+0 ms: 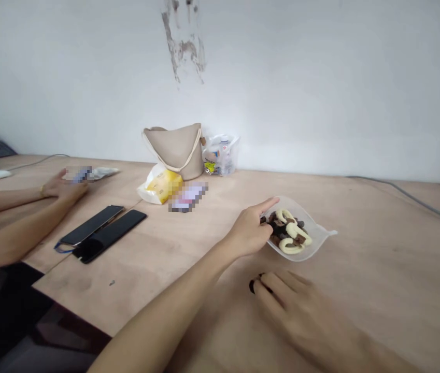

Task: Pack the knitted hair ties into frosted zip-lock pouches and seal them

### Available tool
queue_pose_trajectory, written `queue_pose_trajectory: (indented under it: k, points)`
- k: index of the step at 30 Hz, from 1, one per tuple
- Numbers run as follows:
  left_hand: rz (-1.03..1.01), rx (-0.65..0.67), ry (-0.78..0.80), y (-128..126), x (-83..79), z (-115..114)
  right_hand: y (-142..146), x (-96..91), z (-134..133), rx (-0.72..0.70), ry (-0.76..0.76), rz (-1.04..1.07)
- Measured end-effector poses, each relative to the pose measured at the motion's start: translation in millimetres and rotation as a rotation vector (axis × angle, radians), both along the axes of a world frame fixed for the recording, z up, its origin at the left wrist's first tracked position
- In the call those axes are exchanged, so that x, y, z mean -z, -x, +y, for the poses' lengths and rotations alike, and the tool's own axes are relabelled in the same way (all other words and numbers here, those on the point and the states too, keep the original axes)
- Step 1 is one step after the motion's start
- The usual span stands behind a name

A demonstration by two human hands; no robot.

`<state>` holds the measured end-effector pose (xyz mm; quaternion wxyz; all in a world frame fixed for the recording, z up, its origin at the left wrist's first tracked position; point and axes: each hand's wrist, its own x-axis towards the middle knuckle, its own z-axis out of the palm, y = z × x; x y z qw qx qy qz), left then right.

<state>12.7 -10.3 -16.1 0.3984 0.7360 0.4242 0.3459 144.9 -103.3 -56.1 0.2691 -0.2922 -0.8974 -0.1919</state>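
Observation:
A translucent frosted pouch (313,254) lies open on the table, holding cream-coloured rings (292,248) and brown and black pieces that look like hair ties. My left hand (253,228) grips the pouch's left edge, with the index finger stretched along the rim and the thumb over the opening. Just in front of the pouch, my right hand (293,300) hovers low or rests over the table, slightly blurred. Its curled fingers hold a small black hair tie (251,286), of which only bits show at the fingertips.
To the left lie two black phones (111,235), a tissue pack (161,185) and a blurred-out phone (188,197). A beige bag (176,147) and a clear plastic bag (223,155) stand against the wall. Another person's hands (66,186) are at far left. A grey cable (410,197) runs at right.

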Motion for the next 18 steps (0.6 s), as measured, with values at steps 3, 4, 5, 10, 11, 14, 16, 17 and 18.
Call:
queue_pose_trajectory:
  k: [3,4,5,10,11,14,16,17,18]
  points:
    - [-0.031,0.002,0.040,-0.1,-2.5,-0.5,-22.6,-19.3,5.8,-0.016,-0.118,0.116]
    - [-0.049,0.002,0.054,-0.4,-4.1,-0.8,-30.1,-24.9,13.1,0.051,-0.148,0.122]
    - [-0.067,-0.001,0.067,-0.7,-5.9,-1.3,-37.3,-29.8,22.0,0.127,-0.155,0.109]
    - [-0.156,-0.020,0.159,-0.3,-15.1,-2.3,-70.5,-43.4,54.4,0.142,-0.019,0.107]
    - [-0.178,-0.020,0.194,0.0,-17.5,-2.1,-77.4,-44.4,55.5,0.128,0.017,0.106]
    - [-0.195,-0.067,0.329,1.2,-29.2,-0.8,-98.1,-47.2,54.1,0.153,0.140,0.033]
    - [-0.186,-0.104,0.406,2.0,-40.4,0.8,-109.5,-52.2,53.6,0.191,0.183,0.013]
    - [-0.183,-0.104,0.433,2.3,-46.2,2.1,-113.8,-56.0,53.6,0.205,0.209,0.025]
    - [-0.178,-0.092,0.450,2.3,-51.5,3.6,-116.7,-60.3,53.2,0.213,0.246,0.041]
